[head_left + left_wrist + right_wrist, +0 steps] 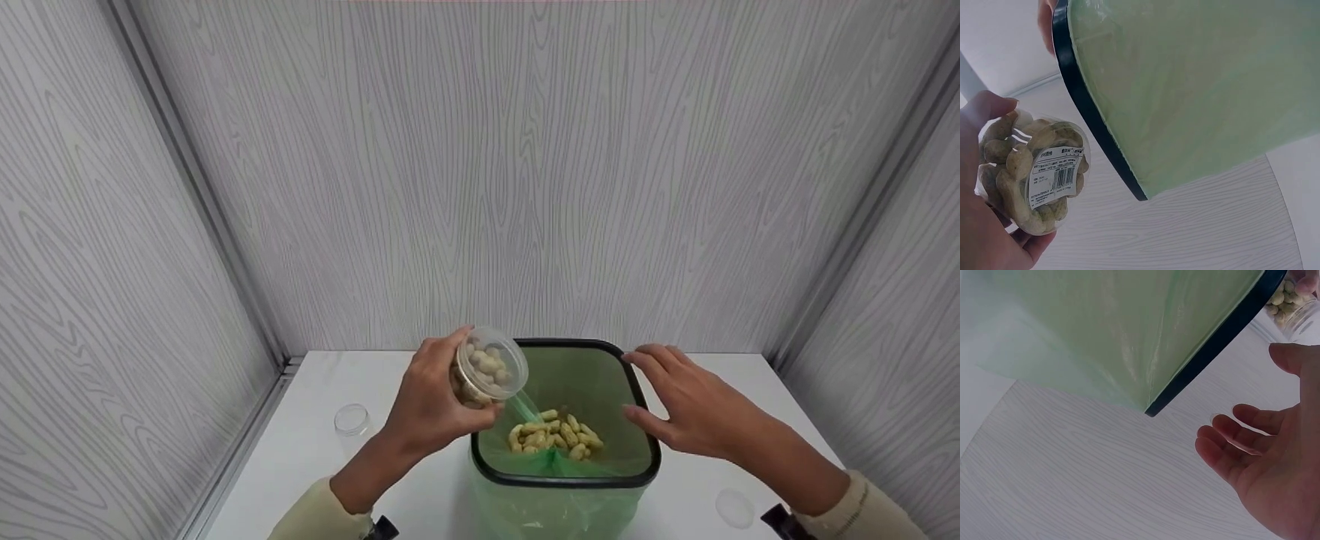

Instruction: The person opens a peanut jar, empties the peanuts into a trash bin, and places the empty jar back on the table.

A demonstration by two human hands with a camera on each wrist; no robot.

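My left hand [431,397] grips a clear plastic jar [491,364] of unshelled peanuts, tilted with its round mouth end facing up and toward the bin. A white barcode label [1055,177] shows on the jar in the left wrist view. The jar is at the left rim of a bin [566,481] with a black rim and a translucent green liner bag. Loose peanuts [555,435] lie inside the bin. By the right rim is my right hand [694,401], holding nothing, its fingers apart and slightly bent, with fingertips close to the rim.
A clear round container [351,420] stands on the white table [315,465] at the left. A clear round lid [735,508] lies on the right, near the front. Grey wood-grain panels [480,172] enclose the table at the back and both sides.
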